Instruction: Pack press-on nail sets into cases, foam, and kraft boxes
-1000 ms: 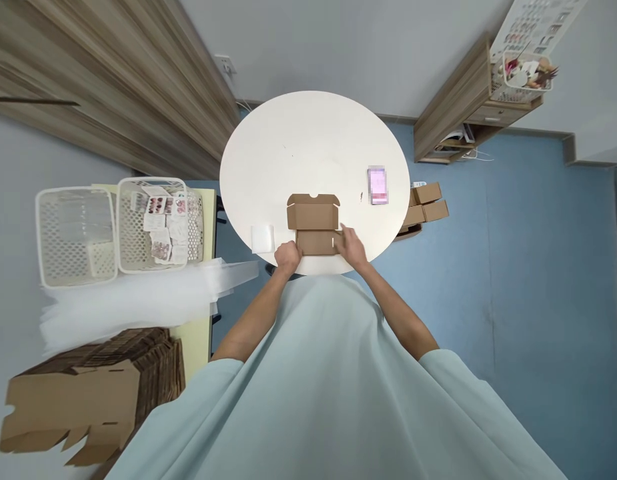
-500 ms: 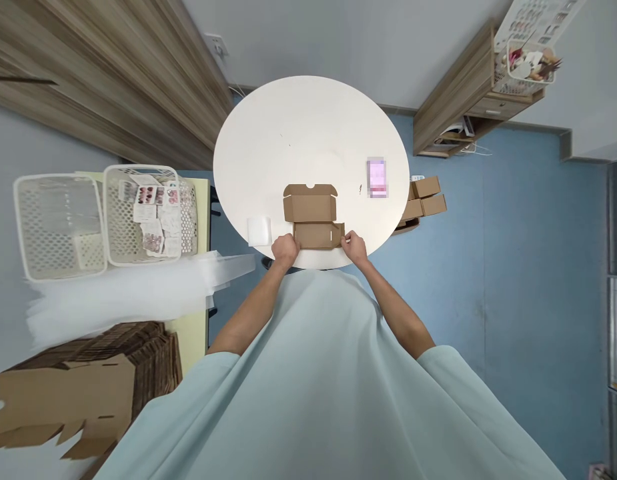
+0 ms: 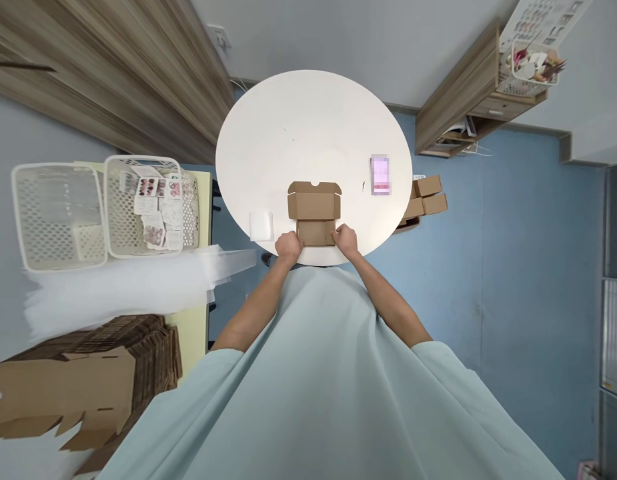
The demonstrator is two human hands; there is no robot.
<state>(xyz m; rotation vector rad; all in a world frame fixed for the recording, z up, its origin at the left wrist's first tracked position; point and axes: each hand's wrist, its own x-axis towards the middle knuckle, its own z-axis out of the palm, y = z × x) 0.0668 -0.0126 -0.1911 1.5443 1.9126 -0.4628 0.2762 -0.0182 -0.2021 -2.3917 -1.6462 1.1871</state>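
Observation:
A brown cardboard box (image 3: 315,233) lies near the front edge of the round white table (image 3: 308,127), its lid laid back away from me with the flaps spread. My left hand (image 3: 289,247) is closed on the box's left side wall. On the opposite side, my right hand (image 3: 345,241) grips the right wall, its fingers bent over the edge. Both side walls stand up, partly hidden by my fingers. A small white foam sheet (image 3: 261,227) rests on the table just left of my left hand.
A phone with a blurred screen (image 3: 381,175) lies at the table's right. Brown boxes (image 3: 428,195) sit beyond that edge. At left are white baskets (image 3: 143,252), one holding small packets, white foam sheets (image 3: 123,283) and a stack of flat cardboard (image 3: 63,393).
The right end flap of the box has been folded up and inward. My right hand has moved left with it, while my left hand stays at the left wall.

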